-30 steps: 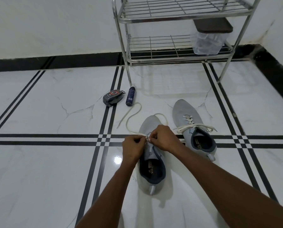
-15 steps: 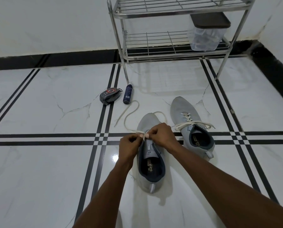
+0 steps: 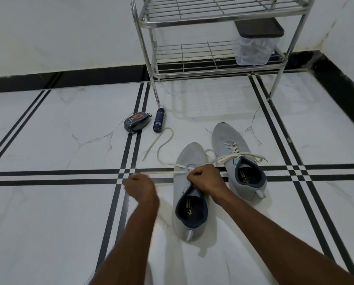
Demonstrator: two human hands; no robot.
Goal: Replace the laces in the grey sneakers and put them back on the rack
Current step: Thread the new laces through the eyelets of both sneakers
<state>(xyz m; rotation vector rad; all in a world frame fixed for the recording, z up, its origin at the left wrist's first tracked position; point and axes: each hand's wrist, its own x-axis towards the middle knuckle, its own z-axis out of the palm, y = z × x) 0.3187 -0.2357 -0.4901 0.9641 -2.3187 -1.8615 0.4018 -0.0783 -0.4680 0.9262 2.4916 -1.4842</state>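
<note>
On the white marble floor (image 3: pixel 48 223), the right hand (image 3: pixel 204 178) grips the near grey knit sneaker (image 3: pixel 189 202) at its tongue; left of that sneaker, the left hand (image 3: pixel 140 189) holds its white flat lace (image 3: pixel 161 173) taut.

I see a white marble floor (image 3: pixel 48 223) crossed by black stripes. On it, two grey sneakers (image 3: pixel 190 194) (image 3: pixel 239 161) sit near centre, a loose white lace (image 3: pixel 161 145) trails toward 11 o'clock, near a polish sponge (image 3: pixel 137 122) and spray can (image 3: pixel 158 119); a metal rack (image 3: pixel 213 66) stands at 12.
</note>
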